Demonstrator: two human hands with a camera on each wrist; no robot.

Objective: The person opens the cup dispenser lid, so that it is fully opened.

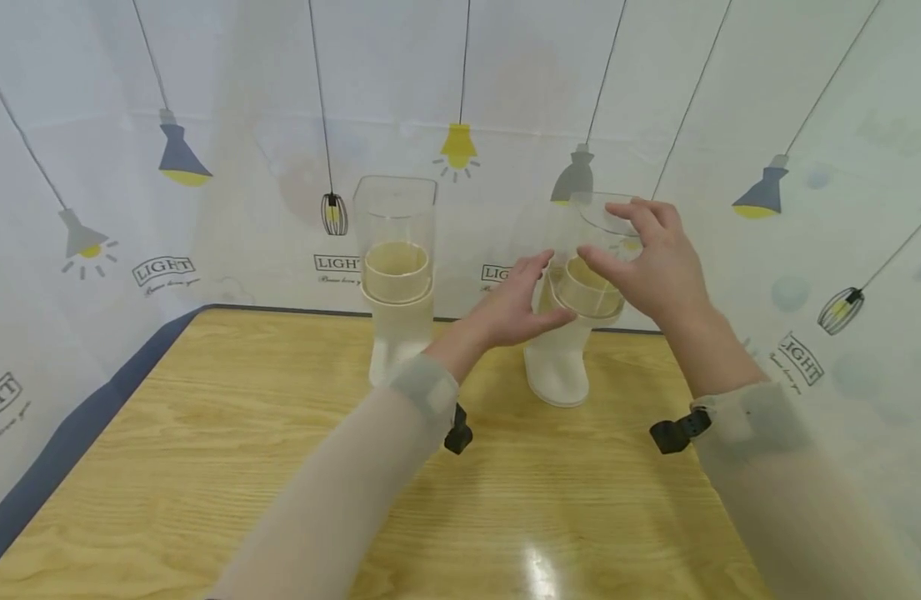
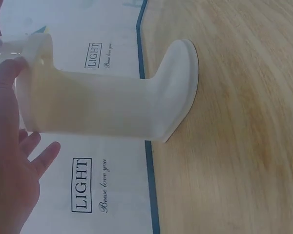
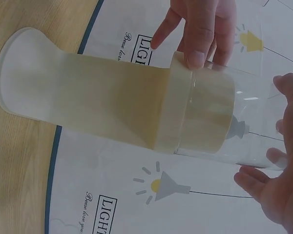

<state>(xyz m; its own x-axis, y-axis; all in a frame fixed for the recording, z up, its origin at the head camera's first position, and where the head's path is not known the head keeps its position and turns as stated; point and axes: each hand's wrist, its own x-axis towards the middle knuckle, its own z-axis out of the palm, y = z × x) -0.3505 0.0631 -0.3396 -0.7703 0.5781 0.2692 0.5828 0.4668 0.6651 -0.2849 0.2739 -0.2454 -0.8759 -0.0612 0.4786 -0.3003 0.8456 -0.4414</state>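
Note:
A white boot-shaped stand [image 1: 561, 367] carries a clear plastic container [image 3: 249, 102] above its collar [image 3: 173, 102], with a cream ring showing through the clear wall. My right hand [image 1: 666, 271] holds the clear container near its top, thumb on one side and fingers bent over the other. My left hand [image 1: 508, 308] is at the collar's left side, its thumb touching it and its fingers fairly straight. In the left wrist view, some fingers [image 2: 44, 158] lie clear of the stand. Whether the sole bears fully on the table cannot be told.
A second, matching boot-shaped stand [image 1: 400, 333] with its own clear container [image 1: 395, 208] stands to the left on the wooden table [image 1: 242, 450]. Behind the table's back edge hangs a white cloth [image 1: 250, 167] printed with lamps.

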